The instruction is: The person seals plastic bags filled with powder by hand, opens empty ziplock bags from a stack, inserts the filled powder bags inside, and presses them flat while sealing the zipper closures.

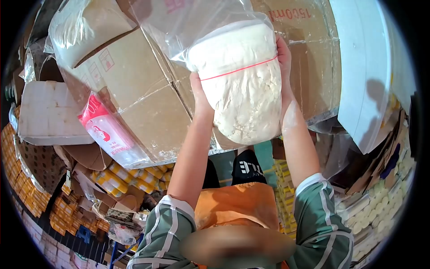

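Both my hands hold a clear zip bag of white powder point(246, 94) over the cardboard boxes. A red zip line crosses the bag's upper part, and its contents look packed and lumpy. My left hand point(201, 95) grips the left side of the bag, with most of its fingers hidden behind it. My right hand point(285, 67) is closed on the right edge, its fingers partly behind the bag. Just beyond the bag lies a loose sheet of clear plastic point(165, 31) on the boxes.
Under the bag are taped cardboard boxes point(148, 94). A pink-and-clear printed packet point(109, 130) lies at their near left corner. A white foam box point(53, 114) stands at left, a white panel point(365, 67) at right. Yellow-wrapped packs point(134, 177) are stacked below.
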`<act>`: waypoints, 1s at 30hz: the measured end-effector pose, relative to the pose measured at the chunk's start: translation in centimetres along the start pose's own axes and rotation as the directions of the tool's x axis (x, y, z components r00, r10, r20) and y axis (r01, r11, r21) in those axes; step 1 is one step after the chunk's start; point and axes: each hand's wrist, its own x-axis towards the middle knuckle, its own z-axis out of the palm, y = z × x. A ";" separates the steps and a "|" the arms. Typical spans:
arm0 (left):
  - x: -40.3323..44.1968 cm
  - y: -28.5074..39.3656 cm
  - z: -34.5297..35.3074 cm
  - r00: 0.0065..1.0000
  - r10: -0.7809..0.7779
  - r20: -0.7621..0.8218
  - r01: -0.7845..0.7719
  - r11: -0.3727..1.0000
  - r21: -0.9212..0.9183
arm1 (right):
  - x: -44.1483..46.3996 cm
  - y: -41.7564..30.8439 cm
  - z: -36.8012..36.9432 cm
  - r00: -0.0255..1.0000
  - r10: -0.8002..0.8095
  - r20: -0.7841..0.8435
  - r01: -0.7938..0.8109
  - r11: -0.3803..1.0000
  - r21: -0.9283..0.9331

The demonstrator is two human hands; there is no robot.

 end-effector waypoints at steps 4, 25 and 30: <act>0.0 -1.7 -0.2 0.998 0.048 -0.048 -0.052 0.995 -0.086 | -0.5 -2.9 3.1 0.994 0.095 -0.062 -0.068 0.936 0.344; -2.5 -2.0 -4.1 0.599 0.786 0.149 -0.521 0.242 0.818 | -3.4 -1.0 -4.2 0.901 -0.344 0.264 0.415 0.508 -0.755; -3.6 -0.6 -7.1 0.480 0.682 0.551 -0.431 -0.364 0.826 | -4.5 -2.2 -5.6 0.966 -0.136 0.221 0.259 0.507 -0.822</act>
